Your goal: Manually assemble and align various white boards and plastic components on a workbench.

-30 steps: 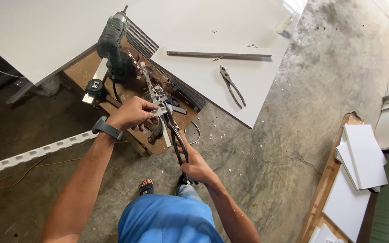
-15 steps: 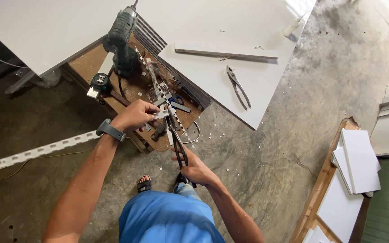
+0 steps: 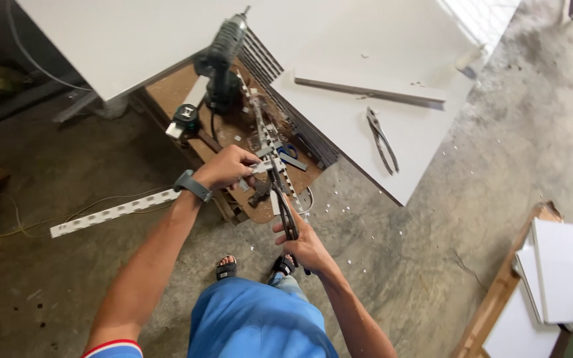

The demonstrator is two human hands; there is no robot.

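Between the fingers of the left hand (image 3: 230,169) a perforated strip (image 3: 268,149) is pinched to stay steady, while the right hand (image 3: 306,245) is clenched on snips (image 3: 285,211) biting it, above a bench (image 3: 187,89) with a drill (image 3: 220,59) and pliers (image 3: 381,138).

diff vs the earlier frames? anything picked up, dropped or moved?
Little changed. The left hand still pinches the perforated metal strip, and the right hand still works the snips' handles; nothing taken up or let go. The view shifted a little, so everything sits slightly elsewhere in frame. The drill, the pliers on the white board and the floor strip stayed put.
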